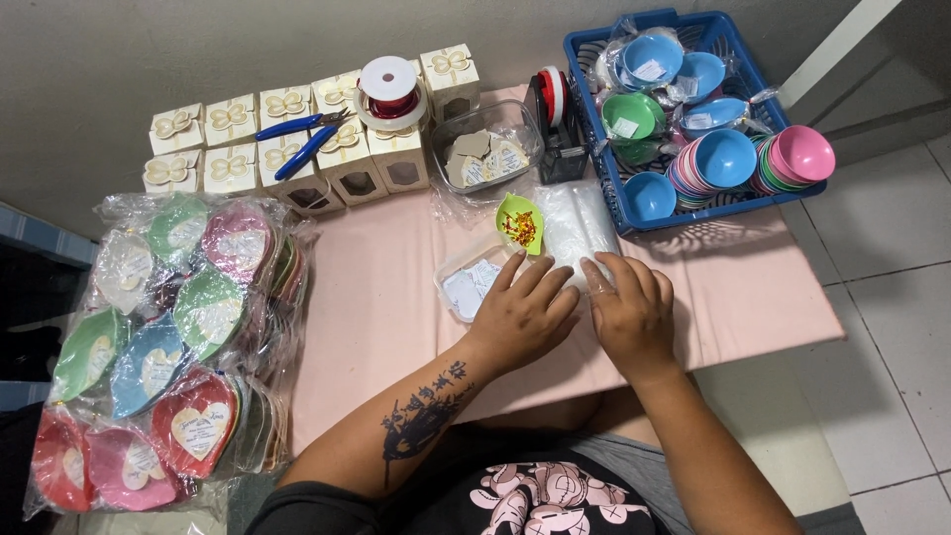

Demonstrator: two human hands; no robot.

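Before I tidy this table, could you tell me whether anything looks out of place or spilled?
Nothing is spilled. One oddity: blue-handled pliers lie across the tops of the cream gift boxes rather than on the pink table. Both hands, left hand and right hand, rest on the clear plastic bags.

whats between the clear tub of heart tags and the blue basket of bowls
In the head view, a black tape dispenser with a red and white roll stands between the clear tub and the blue basket, close beside the basket's left wall.
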